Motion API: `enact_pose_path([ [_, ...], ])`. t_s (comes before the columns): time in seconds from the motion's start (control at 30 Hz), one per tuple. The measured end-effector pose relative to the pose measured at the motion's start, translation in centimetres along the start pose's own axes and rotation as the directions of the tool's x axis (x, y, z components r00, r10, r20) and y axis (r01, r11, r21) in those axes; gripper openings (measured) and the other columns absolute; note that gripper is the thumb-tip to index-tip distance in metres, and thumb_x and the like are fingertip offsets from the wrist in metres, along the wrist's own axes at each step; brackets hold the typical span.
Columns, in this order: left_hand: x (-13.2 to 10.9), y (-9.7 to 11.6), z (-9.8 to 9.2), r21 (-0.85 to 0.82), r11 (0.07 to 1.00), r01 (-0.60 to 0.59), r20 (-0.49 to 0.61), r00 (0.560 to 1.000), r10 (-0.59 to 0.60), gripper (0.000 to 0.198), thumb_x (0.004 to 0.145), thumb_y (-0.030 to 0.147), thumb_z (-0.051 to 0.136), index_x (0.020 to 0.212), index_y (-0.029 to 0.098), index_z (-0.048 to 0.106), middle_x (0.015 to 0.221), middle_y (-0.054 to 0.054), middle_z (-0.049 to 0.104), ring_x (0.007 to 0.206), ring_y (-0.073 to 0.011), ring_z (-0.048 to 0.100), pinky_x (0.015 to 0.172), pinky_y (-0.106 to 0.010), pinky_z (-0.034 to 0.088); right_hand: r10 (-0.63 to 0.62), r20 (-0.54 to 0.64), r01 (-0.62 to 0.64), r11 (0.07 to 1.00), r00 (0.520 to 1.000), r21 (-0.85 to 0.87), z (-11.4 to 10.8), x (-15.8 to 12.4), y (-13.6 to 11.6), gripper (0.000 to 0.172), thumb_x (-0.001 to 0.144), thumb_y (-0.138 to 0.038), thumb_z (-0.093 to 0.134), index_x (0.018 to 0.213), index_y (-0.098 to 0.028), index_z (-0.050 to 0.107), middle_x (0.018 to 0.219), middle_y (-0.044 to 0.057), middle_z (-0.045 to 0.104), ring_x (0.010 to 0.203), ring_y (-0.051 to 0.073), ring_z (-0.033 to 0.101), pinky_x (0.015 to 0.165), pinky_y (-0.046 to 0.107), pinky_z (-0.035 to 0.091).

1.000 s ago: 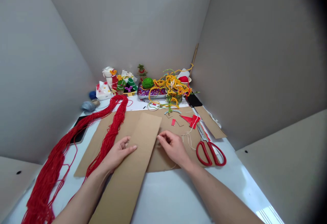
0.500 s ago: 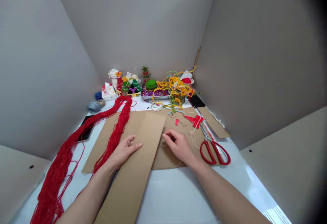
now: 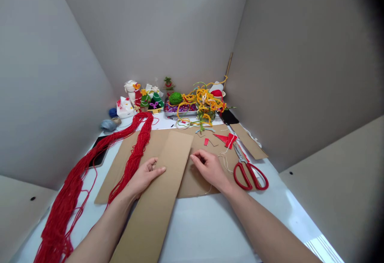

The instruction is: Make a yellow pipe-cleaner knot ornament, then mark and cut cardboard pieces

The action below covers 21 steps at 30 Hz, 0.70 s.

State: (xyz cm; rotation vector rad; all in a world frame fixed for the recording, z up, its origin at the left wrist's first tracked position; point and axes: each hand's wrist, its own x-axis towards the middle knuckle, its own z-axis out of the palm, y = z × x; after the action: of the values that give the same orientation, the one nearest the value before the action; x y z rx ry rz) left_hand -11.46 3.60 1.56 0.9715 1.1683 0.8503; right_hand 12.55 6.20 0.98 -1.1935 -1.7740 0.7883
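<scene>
My left hand [image 3: 146, 177] rests half-open and holding nothing on a cardboard strip [image 3: 153, 215], which lies across a wider cardboard sheet [image 3: 196, 187]; my right hand [image 3: 207, 170] bunches beside the strip's edge, any hold unclear, near red scissors [image 3: 241, 176].

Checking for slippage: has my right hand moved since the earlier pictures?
No, hardly: the right hand sits about as far from the red-handled scissors as before; the view shifted.
</scene>
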Motion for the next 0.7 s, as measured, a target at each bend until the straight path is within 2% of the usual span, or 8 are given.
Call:
enact_pose_path([
  [0.23,0.04,0.19,0.03,0.016,1.0,0.015,-0.035,0.999,-0.015,0.046,0.068,0.04,0.074,0.104,0.019,0.054,0.105,-0.008,0.07,0.082,-0.0222,0.07,0.07,-0.032,0.056,0.008,0.006,-0.008,1.0,1.0,-0.001,-0.1,0.02,-0.15,0.023,0.089,-0.034,0.047,0.077,-0.019,0.06,0.063,-0.001,0.059,0.058,0.013,0.051,0.057,0.023,0.039],
  [0.37,0.08,0.22,0.04,-0.019,0.999,0.037,-0.006,0.999,-0.037,0.045,0.07,0.04,0.072,0.105,0.02,0.053,0.107,-0.009,0.069,0.087,-0.0242,0.069,0.073,-0.035,0.056,0.023,0.017,-0.022,1.0,1.0,-0.016,-0.25,0.07,-0.26,0.022,0.089,-0.034,0.048,0.077,-0.019,0.06,0.066,-0.002,0.06,0.059,0.013,0.052,0.058,0.023,0.039],
  [0.7,0.31,0.23,-0.02,-0.083,0.993,0.082,-0.015,0.996,-0.083,0.043,0.069,0.037,0.074,0.103,0.02,0.054,0.117,-0.01,0.065,0.1,-0.0263,0.066,0.082,-0.037,0.054,0.042,0.113,-0.036,0.998,0.993,-0.047,-0.22,-0.25,-0.48,0.019,0.091,-0.032,0.047,0.08,-0.022,0.059,0.069,0.0,0.063,0.063,0.014,0.056,0.061,0.025,0.041],
])
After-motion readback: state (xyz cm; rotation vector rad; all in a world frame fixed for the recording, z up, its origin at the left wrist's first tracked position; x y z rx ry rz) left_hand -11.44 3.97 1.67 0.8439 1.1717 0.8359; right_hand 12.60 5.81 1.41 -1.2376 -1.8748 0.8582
